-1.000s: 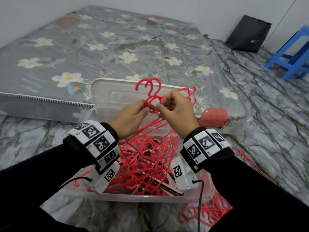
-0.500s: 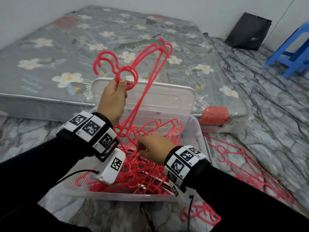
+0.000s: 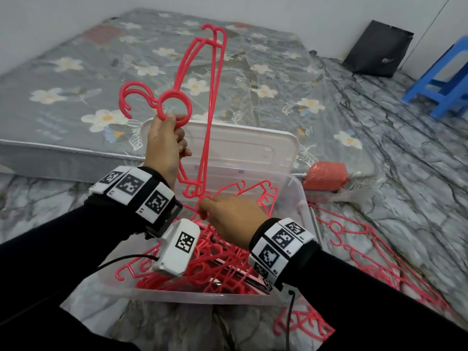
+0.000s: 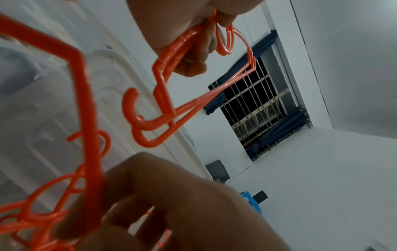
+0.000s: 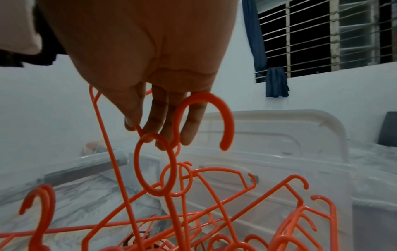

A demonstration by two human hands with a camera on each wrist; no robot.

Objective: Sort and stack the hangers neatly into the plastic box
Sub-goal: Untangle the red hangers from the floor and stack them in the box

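Grey marble flooring (image 3: 417,198) lay under the plastic box (image 3: 301,198), with a flowered mattress (image 3: 76,72) just behind it. Our left hand's (image 3: 164,145) fingers (image 4: 193,66) curled round the neck of a pair of red hangers (image 3: 212,105), held above the box; their long axis stood nearly upright, hooks pointing left, away from the box. Our right hand (image 3: 233,214) reached down into the box, fingertips (image 5: 189,134) pinching the ring of another hanger (image 5: 154,163) in the tangled pile (image 3: 202,262). More hangers (image 3: 367,262) lay flat on the floor right of the box. Behind the box its lid (image 3: 240,148) leaned on the mattress; farther right stood a blue stool (image 3: 440,79) and a black bag (image 3: 377,49).
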